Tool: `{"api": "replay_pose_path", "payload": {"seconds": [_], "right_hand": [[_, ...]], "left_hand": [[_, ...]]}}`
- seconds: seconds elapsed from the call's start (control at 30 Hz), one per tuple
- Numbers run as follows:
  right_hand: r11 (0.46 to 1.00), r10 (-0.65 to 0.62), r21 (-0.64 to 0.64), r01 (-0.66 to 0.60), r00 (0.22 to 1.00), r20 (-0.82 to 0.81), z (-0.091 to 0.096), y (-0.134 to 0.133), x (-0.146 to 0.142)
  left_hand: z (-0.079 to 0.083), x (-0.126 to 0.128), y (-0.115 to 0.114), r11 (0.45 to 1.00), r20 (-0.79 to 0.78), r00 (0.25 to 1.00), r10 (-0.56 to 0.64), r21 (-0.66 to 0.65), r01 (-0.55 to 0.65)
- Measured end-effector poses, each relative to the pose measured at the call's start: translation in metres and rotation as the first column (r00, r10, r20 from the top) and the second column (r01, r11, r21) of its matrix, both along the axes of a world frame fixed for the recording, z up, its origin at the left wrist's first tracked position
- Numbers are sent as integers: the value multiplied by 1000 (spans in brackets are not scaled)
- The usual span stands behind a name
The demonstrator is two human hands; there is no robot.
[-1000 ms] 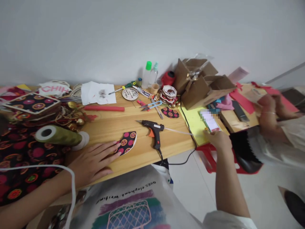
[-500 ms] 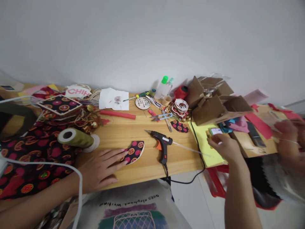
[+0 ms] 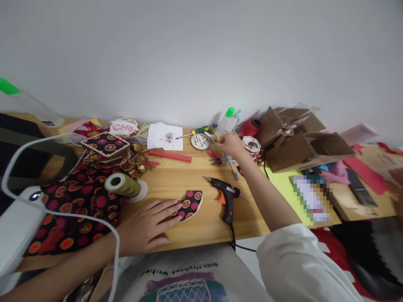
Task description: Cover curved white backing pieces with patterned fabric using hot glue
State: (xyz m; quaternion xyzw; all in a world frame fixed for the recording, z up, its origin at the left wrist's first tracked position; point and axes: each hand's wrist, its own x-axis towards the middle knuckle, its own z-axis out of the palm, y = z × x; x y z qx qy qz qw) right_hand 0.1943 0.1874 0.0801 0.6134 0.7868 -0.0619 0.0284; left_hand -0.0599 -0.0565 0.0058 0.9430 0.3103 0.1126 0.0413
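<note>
My left hand (image 3: 147, 228) lies flat with fingers stretched, its fingertips on a curved fabric-covered piece (image 3: 190, 204) with a black, pink and orange pattern and a white edge. My right hand (image 3: 231, 144) reaches to the back of the table, fingers pinched at a glue tube (image 3: 211, 136) that they partly cover. Between me and that hand, a black glue gun (image 3: 225, 195) with an orange trigger lies on its side. Under the right wrist are light-blue snips (image 3: 227, 159) and a pen (image 3: 234, 171). A second patterned piece is mostly hidden by the forearm.
A green thread spool (image 3: 124, 187) and patterned cloth (image 3: 78, 205) lie left. A white cable (image 3: 118, 247) loops in front. At the back are a red stick (image 3: 170, 156), a screwdriver (image 3: 197, 131) and green-capped bottle (image 3: 227, 121). Brown boxes (image 3: 302, 147) and yellow paper (image 3: 283, 184) are right.
My right hand has left the phone on the yellow paper and moved left and back to the glue tube. My left hand stays on the patterned piece. The view has shifted slightly.
</note>
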Motion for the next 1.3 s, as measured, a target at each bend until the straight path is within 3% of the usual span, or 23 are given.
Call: {"api": "replay_pose_path", "payload": {"seconds": [0.33,0.53,0.7,0.8,0.9,1.03,1.13,1.3], "right_hand": [[991,-26,-127,43,991,134,-9,-11,2],[993,-19,-118,29,996,84,-2,-18,4],[998,-50,-30,49,997,-52,13,-53,20],[994,-100,24,106,981,-169,16,-87,51],[958,-236,88,274,923,-304,5,-123,105],[798,-452,155,582,749,-485,-28,-160,195],[679,-528,132,722,605,-596,-56,-182,243],[611,-543,85,787,495,-679,-82,-202,276]], "left_hand": [[1,1,2,999,2,1000,-14,48,14],[2,1,2,997,-18,1000,-22,69,23],[0,0,4,992,4,999,-36,122,35],[-4,-2,5,992,8,999,-50,117,49],[-7,-4,6,996,6,999,-43,85,42],[-7,-5,8,991,8,998,-65,117,64],[-5,-3,7,993,16,998,-67,102,65],[-6,0,1,999,69,996,52,-18,-50]]}}
